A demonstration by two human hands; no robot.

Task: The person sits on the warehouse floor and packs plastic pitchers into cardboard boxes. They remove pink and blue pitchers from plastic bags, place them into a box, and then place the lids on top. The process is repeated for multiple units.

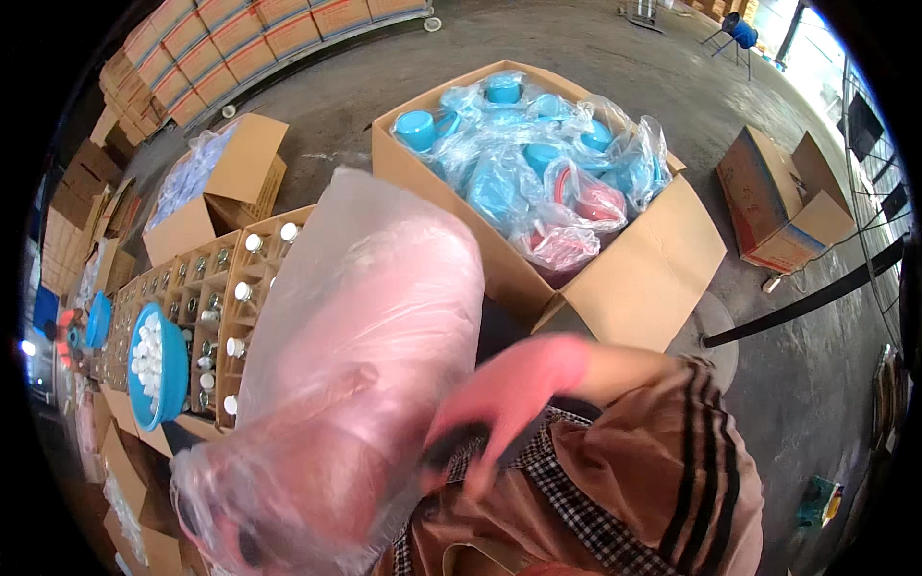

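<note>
A large, puffed-out clear plastic bag with a pinkish tint [365,288] stands in front of me, leaning over the bottle cartons. My left hand [226,540] shows only as pink and dark patches through the crumpled film at the bag's lower end. Whether it is inside or behind the film, and how its fingers are set, is unclear. My right hand [514,398], in a pink glove with a dark palm, is beside the bag's right edge, close to my checked apron. It is slightly blurred, with fingers pointing down and apart, and nothing visible in them.
An open carton [432,197] of blue and red plastic-wrapped items stands ahead. Divided cartons of white-capped glass bottles [238,348] and a blue basin [171,379] of white caps are at left. A smaller open carton [768,206] and a dark curved bar [807,305] are at right.
</note>
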